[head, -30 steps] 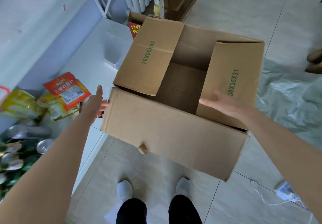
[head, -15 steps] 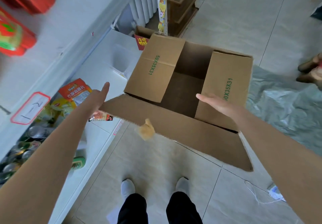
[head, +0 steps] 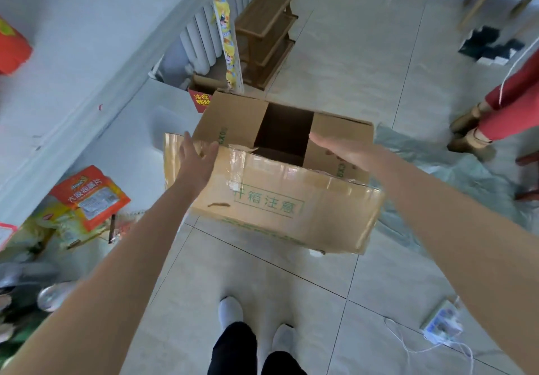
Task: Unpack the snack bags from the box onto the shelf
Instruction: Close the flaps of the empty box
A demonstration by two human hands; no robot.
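The brown cardboard box [head: 280,208] is in front of me above the floor, its flaps open and its dark inside showing no bags. My left hand [head: 195,160] is spread open against the box's left corner. My right hand [head: 347,150] reaches flat over the right inner flap, fingers straight. Snack bags lie on the white shelf [head: 140,141] at the left: an orange bag [head: 90,197] on top of yellow bags [head: 64,229].
Cans [head: 49,296] fill the lower left of the shelf. A red carton [head: 201,100], a wooden rack [head: 268,30] and a radiator stand beyond. A person in red trousers [head: 507,112] stands at right. Plastic sheeting [head: 455,182] and a power strip [head: 443,322] lie on the tiled floor.
The box has dropped lower and tipped, so its taped near side with green print now faces me. Both hands have opened and followed it; the view swung right, showing the other person.
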